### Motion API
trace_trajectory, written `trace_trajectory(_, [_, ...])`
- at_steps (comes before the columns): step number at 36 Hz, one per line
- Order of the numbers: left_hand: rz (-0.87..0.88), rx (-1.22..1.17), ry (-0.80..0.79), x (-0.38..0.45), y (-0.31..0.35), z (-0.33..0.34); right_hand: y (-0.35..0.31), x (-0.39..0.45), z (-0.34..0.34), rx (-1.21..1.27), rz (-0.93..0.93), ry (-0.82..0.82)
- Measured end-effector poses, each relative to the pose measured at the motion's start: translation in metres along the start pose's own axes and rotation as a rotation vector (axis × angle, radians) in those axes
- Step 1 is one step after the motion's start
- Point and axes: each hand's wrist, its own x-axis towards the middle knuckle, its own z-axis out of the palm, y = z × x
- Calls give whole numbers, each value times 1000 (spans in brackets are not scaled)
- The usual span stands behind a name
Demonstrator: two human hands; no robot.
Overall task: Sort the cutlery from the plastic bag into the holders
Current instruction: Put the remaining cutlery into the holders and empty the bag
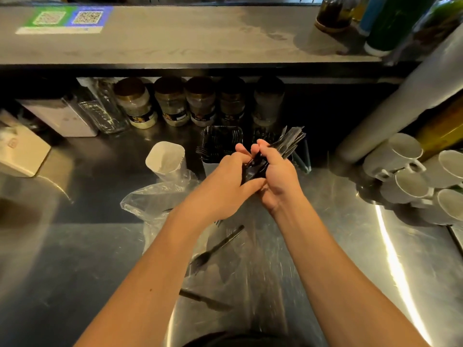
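Note:
Both my hands grip one bundle of black plastic cutlery (288,141) above the steel counter. My left hand (225,186) curls round its near end and my right hand (278,176) wraps its middle. The bundle's far ends fan out over a clear holder (304,156) on the right. A square holder (213,146) with black forks stands just beyond my left hand. A white holder (165,157) stands left of it. The clear plastic bag (150,204) lies crumpled under my left forearm. A loose black fork (215,249) and a black knife (205,300) lie on the counter between my arms.
A row of spice jars (172,101) stands under the shelf behind the holders. Stacked white cups (411,176) lie at the right, beside a tall grey cup stack (411,101). A white box (22,151) sits at the left. Bottles (385,23) stand on the upper shelf.

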Motion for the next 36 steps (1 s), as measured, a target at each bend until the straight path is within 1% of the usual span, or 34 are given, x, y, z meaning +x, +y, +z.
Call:
trace_trajectory(3, [38, 182, 93, -1, 2, 5, 0, 0, 2, 15, -56, 34])
trace_trajectory(5, [61, 190, 150, -2, 1, 7, 0, 1, 2, 34, -75, 74])
trace_trajectory(10, [78, -37, 103, -5, 2, 2, -3, 3, 0, 99, -98, 131])
trace_trajectory(12, [92, -82, 129, -6, 2, -1, -3, 5, -1, 140, -112, 126])
trace_trajectory(14, [95, -40, 157, -9, -2, -6, -5, 7, -3, 192, -96, 124])
trace_trajectory(16, [74, -19, 210, -9, -12, -8, -10, 12, -8, 235, -88, 166])
trace_trajectory(18, [52, -129, 243, -11, -23, -10, -15, 17, -16, 272, -97, 215])
trace_trajectory(20, [83, -247, 192, -13, -29, -6, -20, 20, -22, 286, -103, 249])
trace_trajectory(21, [127, -241, 161, -14, -29, 0, -20, 21, -24, 285, -105, 266])
trace_trajectory(22, [168, -194, 144, -14, -28, 7, -21, 22, -25, 285, -107, 282])
trace_trajectory(24, [215, -85, 168, -12, -23, 21, -20, 21, -27, 280, -105, 299])
trace_trajectory(26, [240, -10, 208, -9, -16, 31, -19, 20, -28, 288, -105, 290])
trace_trajectory(30, [271, 125, 231, -4, -6, 39, -21, 18, -27, 320, -95, 288])
trace_trajectory(32, [370, 218, 307, -1, -6, 40, -23, 14, -25, 317, -91, 317])
trace_trajectory(34, [472, 327, 401, 4, -10, 41, -24, 11, -23, 259, -108, 384])
trace_trajectory(35, [508, 363, 420, 6, -11, 42, -24, 10, -23, 222, -117, 413])
trace_trajectory(36, [536, 378, 407, 6, -11, 42, -24, 9, -23, 189, -126, 434])
